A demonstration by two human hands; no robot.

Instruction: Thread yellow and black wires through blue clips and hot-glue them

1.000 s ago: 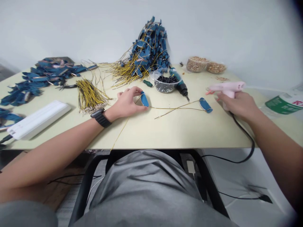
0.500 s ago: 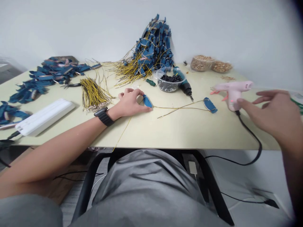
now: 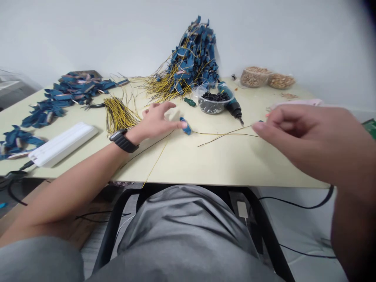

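On the pale table (image 3: 220, 164), a small blue piece (image 3: 188, 127) is touched by the thumb of the left hand (image 3: 160, 122), whose fingers are spread wide. A pink tool (image 3: 311, 102) is mostly hidden behind the right hand (image 3: 311, 137), its fingers curled; whether anything is gripped cannot be told. A green patch (image 3: 371, 127) is cut off.

Hands (image 3: 158, 122) above table (image 3: 223, 164), blue piece (image 3: 186, 127), probably glue gun (image 3: 305, 102)

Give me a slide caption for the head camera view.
Left hand at a blue piece, right hand before a pink glue gun, a blue heap behind.
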